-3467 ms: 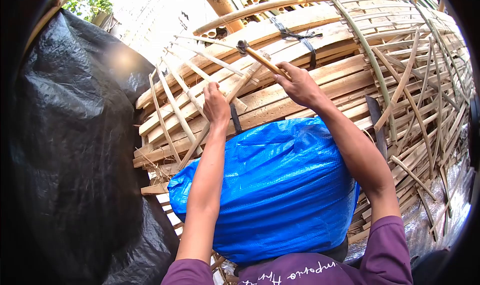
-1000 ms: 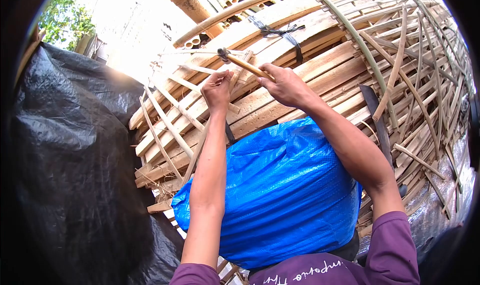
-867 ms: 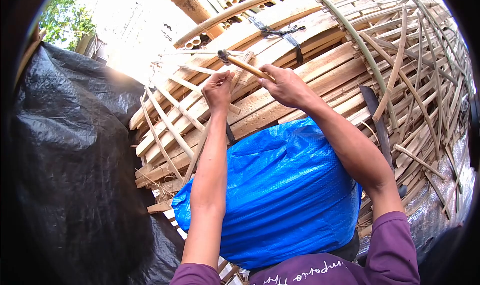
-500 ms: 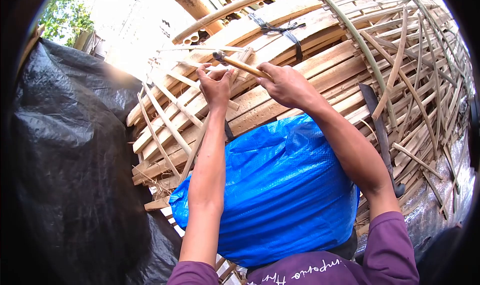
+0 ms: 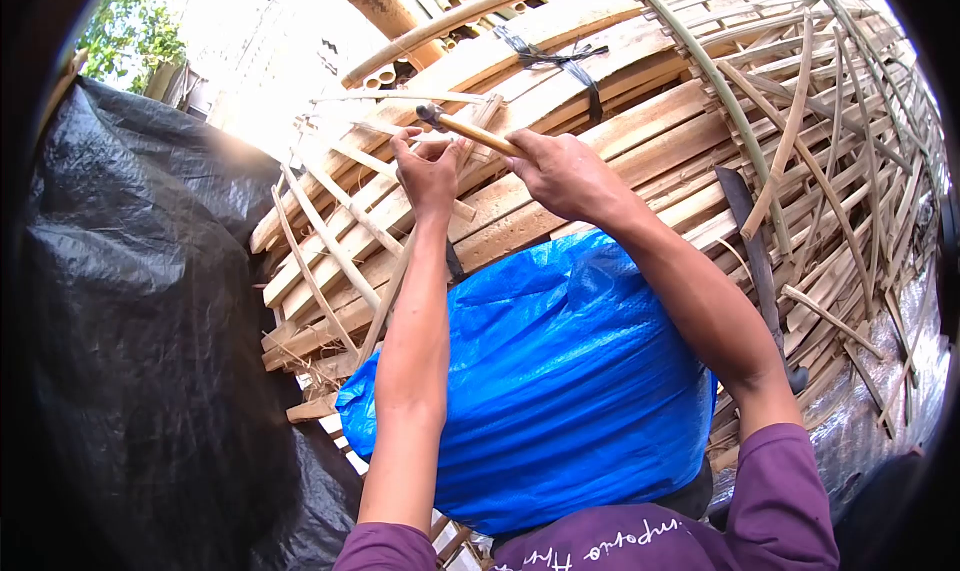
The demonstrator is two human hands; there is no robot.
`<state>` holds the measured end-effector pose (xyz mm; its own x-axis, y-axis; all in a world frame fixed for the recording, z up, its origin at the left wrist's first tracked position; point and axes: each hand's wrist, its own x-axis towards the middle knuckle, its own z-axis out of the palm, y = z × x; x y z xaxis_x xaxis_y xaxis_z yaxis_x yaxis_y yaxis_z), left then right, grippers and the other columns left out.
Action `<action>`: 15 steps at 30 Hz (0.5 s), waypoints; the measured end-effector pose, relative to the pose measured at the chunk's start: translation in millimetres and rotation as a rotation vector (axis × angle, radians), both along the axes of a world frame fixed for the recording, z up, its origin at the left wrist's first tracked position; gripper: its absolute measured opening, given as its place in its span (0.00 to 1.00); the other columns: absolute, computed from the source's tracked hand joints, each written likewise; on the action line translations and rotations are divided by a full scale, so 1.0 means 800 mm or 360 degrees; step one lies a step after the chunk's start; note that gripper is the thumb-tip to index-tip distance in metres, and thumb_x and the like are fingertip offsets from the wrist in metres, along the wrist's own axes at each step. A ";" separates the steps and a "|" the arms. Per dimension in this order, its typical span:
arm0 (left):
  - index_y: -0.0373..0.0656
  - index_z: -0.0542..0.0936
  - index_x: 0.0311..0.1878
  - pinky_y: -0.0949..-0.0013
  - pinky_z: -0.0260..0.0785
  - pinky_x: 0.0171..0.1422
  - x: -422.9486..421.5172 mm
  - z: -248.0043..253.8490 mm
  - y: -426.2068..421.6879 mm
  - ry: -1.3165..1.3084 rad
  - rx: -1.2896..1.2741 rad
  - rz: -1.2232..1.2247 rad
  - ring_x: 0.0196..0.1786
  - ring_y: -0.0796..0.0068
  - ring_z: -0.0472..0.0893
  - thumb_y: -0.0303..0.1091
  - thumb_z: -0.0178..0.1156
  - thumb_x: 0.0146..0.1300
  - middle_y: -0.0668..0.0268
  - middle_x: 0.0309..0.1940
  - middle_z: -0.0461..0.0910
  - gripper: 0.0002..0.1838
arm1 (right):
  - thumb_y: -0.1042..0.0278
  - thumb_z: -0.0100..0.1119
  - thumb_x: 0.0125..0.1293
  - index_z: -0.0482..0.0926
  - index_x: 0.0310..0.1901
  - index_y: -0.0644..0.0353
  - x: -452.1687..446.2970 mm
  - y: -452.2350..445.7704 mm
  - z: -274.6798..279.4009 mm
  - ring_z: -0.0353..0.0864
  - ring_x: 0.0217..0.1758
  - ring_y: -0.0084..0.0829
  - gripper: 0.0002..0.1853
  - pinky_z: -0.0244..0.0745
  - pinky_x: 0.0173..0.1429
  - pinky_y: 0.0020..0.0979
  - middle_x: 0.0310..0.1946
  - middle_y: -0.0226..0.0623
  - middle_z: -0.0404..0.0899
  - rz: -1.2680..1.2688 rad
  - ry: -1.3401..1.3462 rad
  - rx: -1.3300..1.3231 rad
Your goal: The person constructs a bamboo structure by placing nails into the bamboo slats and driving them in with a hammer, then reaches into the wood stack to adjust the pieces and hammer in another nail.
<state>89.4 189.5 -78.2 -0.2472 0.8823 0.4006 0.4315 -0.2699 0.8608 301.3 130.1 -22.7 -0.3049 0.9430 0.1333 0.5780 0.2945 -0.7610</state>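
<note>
while the hammer (image 5: pixel 472 132) is dark-headed, its handle (image 5: pixel 490 141) looks tan.

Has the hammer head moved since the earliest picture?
Yes, the hammer head sits farther left and slightly lower in the view, relative to the black tie.

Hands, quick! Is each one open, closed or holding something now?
Left hand: partly curled beside the pale, flat wooden strip; can't tell if it's pinching anything.
Right hand: closed, holding the light-brown-handled hammer with a dark head.
</note>
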 end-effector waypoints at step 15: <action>0.38 0.64 0.53 0.74 0.75 0.37 -0.002 -0.001 0.000 0.0044 0.0023 -0.0036 0.32 0.77 0.84 0.24 0.74 0.57 0.59 0.28 0.85 0.28 | 0.61 0.56 0.73 0.79 0.49 0.62 -0.009 -0.010 0.009 0.83 0.34 0.55 0.13 0.73 0.38 0.47 0.29 0.56 0.81 -0.0057 0.0265 0.0207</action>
<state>87.7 189.5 -78.6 -0.2159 0.8815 0.4198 0.4486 -0.2924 0.8446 294.3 122.3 -15.3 -0.2353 0.9243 0.3005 0.4595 0.3782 -0.8036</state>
